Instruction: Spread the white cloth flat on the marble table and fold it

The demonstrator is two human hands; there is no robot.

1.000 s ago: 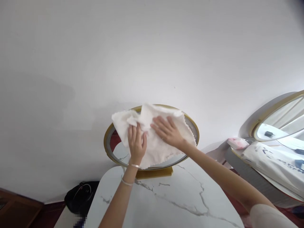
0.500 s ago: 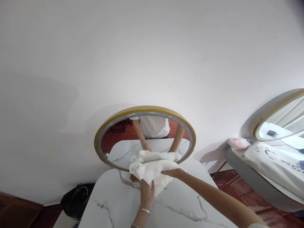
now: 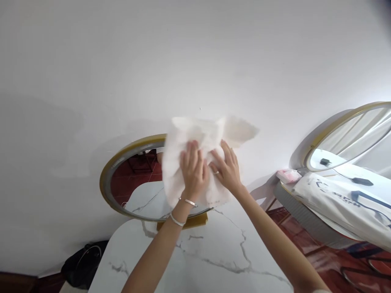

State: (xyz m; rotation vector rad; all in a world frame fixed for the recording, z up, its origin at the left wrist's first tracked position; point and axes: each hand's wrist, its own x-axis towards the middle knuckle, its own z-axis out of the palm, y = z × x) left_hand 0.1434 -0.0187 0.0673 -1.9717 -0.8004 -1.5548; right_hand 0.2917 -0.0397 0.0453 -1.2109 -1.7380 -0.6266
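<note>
A round mirror point(image 3: 106, 169) with a gold rim leans against the wall on a marble-patterned white table point(image 3: 220, 252). A white cloth point(image 3: 174, 162), blurred by motion, is spread over its right half, with the top edge above the rim. My left hand point(image 3: 194, 171) lies on the cloth's middle, open, fingers stretched upward; two bracelets circle the wrist. Beside it my right hand point(image 3: 227, 167), wearing a ring, rests on the cloth's right part with its fingers apart. Whether the cloth touches the glass cannot be made out. A gold base point(image 3: 195, 221) shows under the mirror.
At the right, a second table holds another gold-rimmed mirror point(image 3: 311, 148), a pink-and-white packet point(image 3: 288, 176), a printed white fabric bag point(image 3: 339, 199) and a black adapter point(image 3: 362, 181) with a cable. A black bag point(image 3: 81, 264) sits at lower left. The white wall point(image 3: 195, 61) rises behind.
The cloth has gone from bunched at the mirror's lower edge to spread out higher over its right half. Both my hands have risen with it and now lie on its front. The view has shifted slightly right.
</note>
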